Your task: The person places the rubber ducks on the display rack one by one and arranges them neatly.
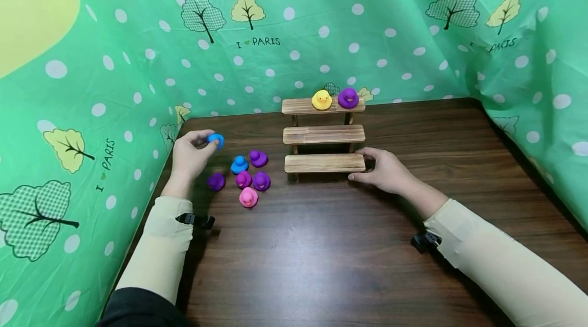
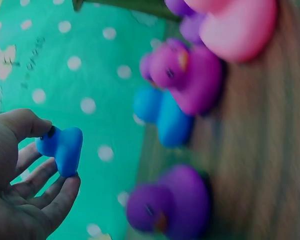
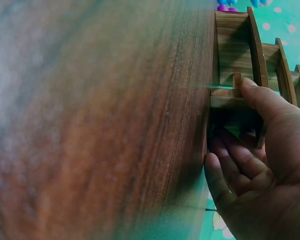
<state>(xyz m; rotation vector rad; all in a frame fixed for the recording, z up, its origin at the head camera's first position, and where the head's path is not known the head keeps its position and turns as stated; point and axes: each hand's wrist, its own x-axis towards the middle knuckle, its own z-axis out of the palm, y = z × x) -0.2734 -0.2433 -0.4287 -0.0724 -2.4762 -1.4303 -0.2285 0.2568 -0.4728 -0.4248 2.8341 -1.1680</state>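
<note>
My left hand [image 1: 190, 156] pinches a blue rubber duck [image 2: 66, 147] between thumb and fingers, above the table's left side. Beside it on the table stand a second blue duck [image 1: 239, 165], a pink duck [image 1: 248, 197], a magenta duck [image 1: 243, 179] and several purple ducks [image 1: 261, 181]. A three-step wooden shelf [image 1: 324, 164] stands at the middle back. On its top step sit a yellow duck [image 1: 322, 100] and a purple one. My right hand [image 1: 383, 170] grips the right end of the lowest step, with the thumb at its front in the right wrist view.
The dark wooden table [image 1: 294, 266] runs up to a green dotted cloth [image 1: 321, 36] that hangs along the back and both sides. The lower two steps of the shelf carry no ducks.
</note>
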